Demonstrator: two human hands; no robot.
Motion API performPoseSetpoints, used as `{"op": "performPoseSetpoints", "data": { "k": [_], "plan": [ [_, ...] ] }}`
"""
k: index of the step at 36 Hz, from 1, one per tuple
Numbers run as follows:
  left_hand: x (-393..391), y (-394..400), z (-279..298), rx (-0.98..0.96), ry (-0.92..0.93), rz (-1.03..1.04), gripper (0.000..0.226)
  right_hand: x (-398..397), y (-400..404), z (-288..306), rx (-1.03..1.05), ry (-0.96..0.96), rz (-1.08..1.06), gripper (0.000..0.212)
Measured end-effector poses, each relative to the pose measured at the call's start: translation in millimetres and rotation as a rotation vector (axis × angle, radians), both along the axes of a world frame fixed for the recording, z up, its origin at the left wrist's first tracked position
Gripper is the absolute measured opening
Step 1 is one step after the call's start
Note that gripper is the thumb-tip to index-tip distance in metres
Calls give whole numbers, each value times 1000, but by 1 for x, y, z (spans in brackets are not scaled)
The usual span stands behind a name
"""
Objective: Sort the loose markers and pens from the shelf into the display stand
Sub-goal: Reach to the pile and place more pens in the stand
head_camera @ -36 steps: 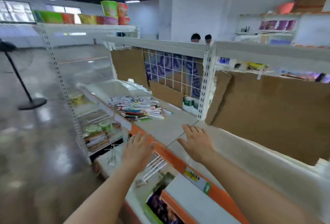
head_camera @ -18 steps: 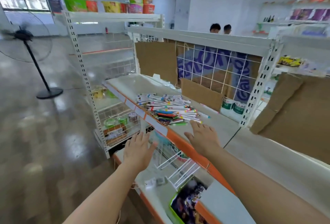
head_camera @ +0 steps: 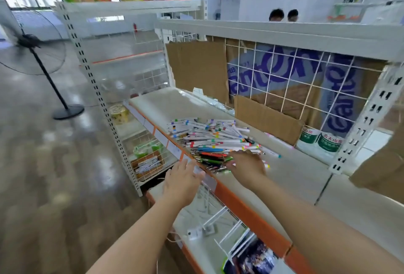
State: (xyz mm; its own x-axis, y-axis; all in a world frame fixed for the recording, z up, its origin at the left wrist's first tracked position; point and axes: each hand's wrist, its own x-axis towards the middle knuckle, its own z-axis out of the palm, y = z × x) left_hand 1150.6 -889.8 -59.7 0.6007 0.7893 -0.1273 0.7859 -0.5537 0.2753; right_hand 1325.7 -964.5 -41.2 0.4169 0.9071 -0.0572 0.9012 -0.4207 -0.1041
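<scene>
Reaching from the head view, the right hand [head_camera: 246, 165] rests on the near edge of the marker and pen pile [head_camera: 215, 139], fingers spread flat, gripping nothing; the left hand [head_camera: 183, 181], fingers straight, touches the shelf edge [head_camera: 231, 195]. Light, stiff and slick, these barrels probably roll; pinch each mid-barrel. No display stand is identifiable. A wire basket [head_camera: 148, 165] below holds blurred packets.

A pile of markers and pens [head_camera: 213, 142] is heaped on the shelf [head_camera: 290, 177] at mid-frame. The right hand [head_camera: 248, 165] is laid on the pile's near edge, the left hand [head_camera: 182, 181] at the shelf's front lip, lower left of it. A standing fan [head_camera: 39, 64] is placed at far left.
</scene>
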Motion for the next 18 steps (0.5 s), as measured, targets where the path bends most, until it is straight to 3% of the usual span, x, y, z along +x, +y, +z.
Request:
{"op": "performPoseSetpoints", "data": {
  "k": [10,18],
  "plan": [
    [42,38,-6,77,-33,-48,38,10,39,-22,76,-39,191,15],
    [57,56,-9,105,-12,-121,29,8,52,-27,64,-96,196,18]
  ]
}}
